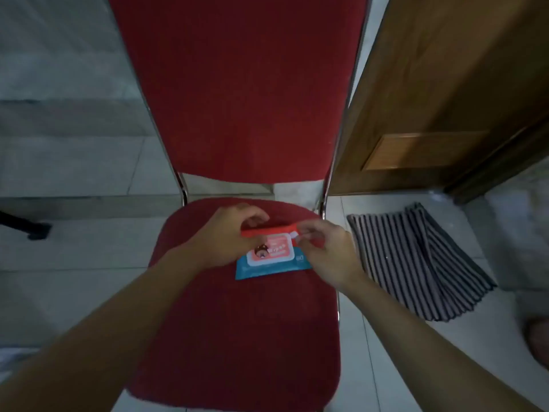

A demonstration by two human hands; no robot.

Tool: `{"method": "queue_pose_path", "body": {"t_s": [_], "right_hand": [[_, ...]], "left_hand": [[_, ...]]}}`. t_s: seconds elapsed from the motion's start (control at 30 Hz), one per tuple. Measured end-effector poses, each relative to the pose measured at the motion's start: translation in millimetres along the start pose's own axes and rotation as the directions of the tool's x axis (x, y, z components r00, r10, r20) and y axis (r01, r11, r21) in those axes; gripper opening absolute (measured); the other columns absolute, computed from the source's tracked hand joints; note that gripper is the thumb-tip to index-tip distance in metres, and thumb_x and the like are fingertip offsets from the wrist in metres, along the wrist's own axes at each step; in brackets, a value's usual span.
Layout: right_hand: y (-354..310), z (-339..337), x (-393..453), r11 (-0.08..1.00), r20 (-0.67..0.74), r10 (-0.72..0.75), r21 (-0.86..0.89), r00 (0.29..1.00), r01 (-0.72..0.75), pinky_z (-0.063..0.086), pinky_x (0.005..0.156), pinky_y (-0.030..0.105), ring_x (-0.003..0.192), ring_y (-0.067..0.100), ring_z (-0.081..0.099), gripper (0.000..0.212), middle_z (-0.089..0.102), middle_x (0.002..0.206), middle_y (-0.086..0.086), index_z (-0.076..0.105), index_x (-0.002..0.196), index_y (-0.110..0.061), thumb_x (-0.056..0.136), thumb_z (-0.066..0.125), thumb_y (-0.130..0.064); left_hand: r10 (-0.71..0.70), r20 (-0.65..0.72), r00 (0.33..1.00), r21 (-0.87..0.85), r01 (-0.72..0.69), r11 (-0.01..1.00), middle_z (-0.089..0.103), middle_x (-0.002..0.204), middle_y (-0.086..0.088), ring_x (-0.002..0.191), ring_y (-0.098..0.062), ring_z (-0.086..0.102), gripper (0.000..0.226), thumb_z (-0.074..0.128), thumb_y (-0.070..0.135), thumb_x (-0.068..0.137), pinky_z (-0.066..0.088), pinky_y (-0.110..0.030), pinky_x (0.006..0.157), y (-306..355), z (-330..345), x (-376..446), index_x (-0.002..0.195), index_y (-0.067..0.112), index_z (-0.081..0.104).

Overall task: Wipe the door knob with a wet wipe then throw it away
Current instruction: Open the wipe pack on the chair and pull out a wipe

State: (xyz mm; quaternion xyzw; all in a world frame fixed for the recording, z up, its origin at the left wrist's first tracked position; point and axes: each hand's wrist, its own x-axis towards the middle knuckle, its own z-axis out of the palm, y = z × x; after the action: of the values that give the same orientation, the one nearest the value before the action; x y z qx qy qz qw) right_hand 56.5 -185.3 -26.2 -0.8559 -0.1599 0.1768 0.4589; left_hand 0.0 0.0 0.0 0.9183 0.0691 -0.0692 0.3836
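Observation:
A blue and pink pack of wet wipes lies on the seat of a red chair. Its red flap lid is lifted at the far edge. My left hand rests on the pack's left side and holds it down, fingers curled near the lid. My right hand pinches a bit of white at the lid's right end, which may be the lid's tab or a wipe. The door knob is out of view.
A brown wooden door stands at the right behind the chair. A black and white striped mat lies on the tiled floor to the right. A dark stand foot sits at the left.

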Motion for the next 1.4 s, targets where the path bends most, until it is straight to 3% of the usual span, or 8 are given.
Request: {"method": "queue_pose_path", "body": {"t_s": [0.07, 0.2, 0.3, 0.4, 1.0, 1.1, 1.23, 1.4], "right_hand": [[21, 16, 12, 1.000, -0.022, -0.019, -0.019, 1.000, 0.018, 0.051, 0.075, 0.018, 0.085, 0.019, 0.065, 0.022, 0.068, 0.097, 0.009, 0.068, 0.097, -0.007, 0.078, 0.060, 0.001], [52, 37, 20, 0.993, -0.028, -0.049, -0.112, 0.998, 0.045, 0.040, 0.068, -0.003, 0.081, 0.011, 0.059, 0.034, 0.066, 0.094, 0.005, 0.070, 0.097, -0.006, 0.076, 0.051, 0.012], [66, 49, 17, 0.990, 0.000, -0.089, -0.113, 0.996, 0.089, 0.051, 0.079, 0.016, 0.086, 0.015, 0.060, 0.032, 0.066, 0.100, 0.007, 0.069, 0.098, -0.007, 0.076, 0.054, 0.011], [75, 60, 12, 0.991, 0.029, -0.071, -0.116, 0.997, 0.073, 0.049, 0.087, 0.027, 0.097, 0.014, 0.056, 0.026, 0.062, 0.107, 0.004, 0.068, 0.099, -0.010, 0.077, 0.060, 0.004], [92, 57, 31, 0.996, -0.094, 0.019, -0.082, 0.995, -0.027, 0.041, 0.072, -0.001, 0.093, 0.007, 0.052, 0.031, 0.058, 0.110, 0.002, 0.064, 0.100, -0.012, 0.074, 0.068, 0.002], [91, 57, 32, 0.999, -0.111, 0.021, -0.040, 0.994, -0.025, 0.050, 0.079, 0.014, 0.091, 0.011, 0.057, 0.039, 0.061, 0.106, 0.003, 0.061, 0.105, -0.016, 0.072, 0.068, 0.005], [89, 56, 32, 0.995, -0.093, 0.094, 0.025, 0.991, -0.093, 0.051, 0.077, 0.022, 0.091, 0.011, 0.057, 0.049, 0.061, 0.100, -0.002, 0.054, 0.111, -0.021, 0.072, 0.069, 0.003], [88, 58, 28, 0.998, -0.086, 0.049, -0.031, 0.995, -0.052, 0.054, 0.074, 0.025, 0.088, 0.014, 0.057, 0.029, 0.058, 0.097, 0.000, 0.058, 0.092, -0.018, 0.074, 0.069, 0.002]], "left_hand": [[0.033, -0.012, 0.999, 0.073, -0.032, 0.997, 0.057, 0.086, 0.005, 0.069, -0.002, 0.054, 0.029, 0.073, 0.011, 0.072, 0.037, -0.001, 0.063, -20, 20, 10, 0.100, 0.012, 0.065], [0.009, 0.051, 0.999, 0.154, -0.017, 0.988, 0.058, 0.093, 0.001, 0.081, -0.012, 0.055, 0.028, 0.067, 0.019, 0.073, 0.045, -0.022, 0.077, -53, 61, 21, 0.101, 0.016, 0.065], [0.014, 0.041, 0.999, 0.191, -0.022, 0.981, 0.056, 0.104, -0.001, 0.097, -0.018, 0.053, 0.038, 0.058, 0.031, 0.068, 0.047, -0.035, 0.088, -69, 79, 22, 0.103, 0.017, 0.063], [0.040, 0.009, 0.999, 0.219, -0.041, 0.975, 0.056, 0.106, -0.002, 0.097, -0.020, 0.053, 0.042, 0.058, 0.035, 0.068, 0.048, -0.035, 0.085, -75, 87, 18, 0.105, 0.014, 0.063], [0.341, 0.012, 0.940, 0.483, -0.305, 0.821, 0.069, 0.090, -0.005, 0.081, -0.020, 0.064, 0.038, 0.046, 0.036, 0.080, 0.056, -0.028, 0.066, -79, 99, 43, 0.094, 0.009, 0.068], [0.373, -0.051, 0.926, 0.482, -0.304, 0.822, 0.070, 0.087, -0.010, 0.074, -0.027, 0.067, 0.032, 0.047, 0.028, 0.085, 0.057, -0.034, 0.063, -76, 104, 45, 0.093, 0.005, 0.068], [0.120, -0.364, 0.924, 0.113, -0.085, 0.990, 0.072, 0.090, -0.009, 0.079, -0.025, 0.069, 0.032, 0.051, 0.032, 0.087, 0.056, -0.033, 0.070, -65, 96, 52, 0.105, 0.009, 0.060], [-0.276, -0.545, 0.792, -0.279, 0.140, 0.950, 0.061, 0.081, -0.011, 0.070, -0.022, 0.061, 0.017, 0.060, 0.011, 0.085, 0.052, -0.026, 0.062, -70, 98, 59, 0.084, 0.010, 0.044]]}}
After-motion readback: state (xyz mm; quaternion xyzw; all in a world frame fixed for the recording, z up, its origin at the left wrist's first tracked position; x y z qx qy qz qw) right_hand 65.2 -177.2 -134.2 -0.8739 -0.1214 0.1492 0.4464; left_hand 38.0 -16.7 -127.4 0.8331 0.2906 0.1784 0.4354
